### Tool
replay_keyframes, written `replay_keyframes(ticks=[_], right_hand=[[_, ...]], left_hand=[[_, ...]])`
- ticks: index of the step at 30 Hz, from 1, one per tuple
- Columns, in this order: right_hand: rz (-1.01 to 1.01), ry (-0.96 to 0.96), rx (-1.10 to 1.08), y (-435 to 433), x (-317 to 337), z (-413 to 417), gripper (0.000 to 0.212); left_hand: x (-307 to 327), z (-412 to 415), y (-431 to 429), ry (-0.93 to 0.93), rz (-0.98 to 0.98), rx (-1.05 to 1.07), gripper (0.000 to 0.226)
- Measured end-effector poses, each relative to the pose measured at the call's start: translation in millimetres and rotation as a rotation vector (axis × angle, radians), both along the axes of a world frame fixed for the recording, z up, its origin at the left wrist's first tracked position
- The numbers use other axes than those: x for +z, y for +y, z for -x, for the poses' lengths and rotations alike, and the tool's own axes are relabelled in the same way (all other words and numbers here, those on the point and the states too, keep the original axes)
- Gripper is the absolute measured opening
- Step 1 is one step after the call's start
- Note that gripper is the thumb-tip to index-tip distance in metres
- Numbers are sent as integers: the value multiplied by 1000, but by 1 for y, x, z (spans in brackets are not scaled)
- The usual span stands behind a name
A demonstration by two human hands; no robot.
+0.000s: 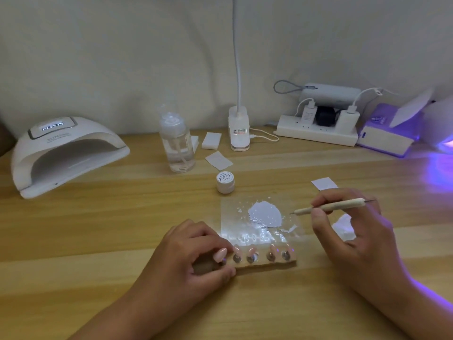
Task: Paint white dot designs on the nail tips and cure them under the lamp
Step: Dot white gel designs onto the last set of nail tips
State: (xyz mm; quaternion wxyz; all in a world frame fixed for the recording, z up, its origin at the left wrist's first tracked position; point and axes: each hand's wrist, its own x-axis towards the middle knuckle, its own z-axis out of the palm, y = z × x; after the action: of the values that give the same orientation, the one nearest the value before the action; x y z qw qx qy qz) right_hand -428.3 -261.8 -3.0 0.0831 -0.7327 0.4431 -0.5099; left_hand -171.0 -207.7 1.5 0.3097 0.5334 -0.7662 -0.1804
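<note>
While left hand (196, 251) pins the nail strip (266, 260), right hand (353, 224) pinches the dotting tool (331, 206).

The room is dim and evenly lit, colours muted. Violet light spills from a small lamp (389, 128) at far right across the wooden table (98, 229) and tints the right forearm. White glare sits on the clear sheet (259, 238) near the middle. The curing lamp (66, 153) at far left shows a lit display. The picture is soft throughout, and table edges bow toward the corners.
</note>
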Motion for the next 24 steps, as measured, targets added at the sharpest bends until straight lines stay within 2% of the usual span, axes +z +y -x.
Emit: replay_keyframes(ticks=[5, 10, 14, 24], right_hand=[[-129, -118, 26, -5, 10, -5, 3], [-205, -82, 126, -23, 16, -20, 10], [-209, -142, 107, -27, 6, -25, 10], [-203, -34, 95, -35, -5, -23, 11]], left_hand=[[2, 0, -1, 63, -46, -8, 25], [3, -1, -1, 231, -124, -18, 22], [0, -4, -3, 264, -159, -36, 10], [-8, -5, -7, 350, -135, 29, 16]])
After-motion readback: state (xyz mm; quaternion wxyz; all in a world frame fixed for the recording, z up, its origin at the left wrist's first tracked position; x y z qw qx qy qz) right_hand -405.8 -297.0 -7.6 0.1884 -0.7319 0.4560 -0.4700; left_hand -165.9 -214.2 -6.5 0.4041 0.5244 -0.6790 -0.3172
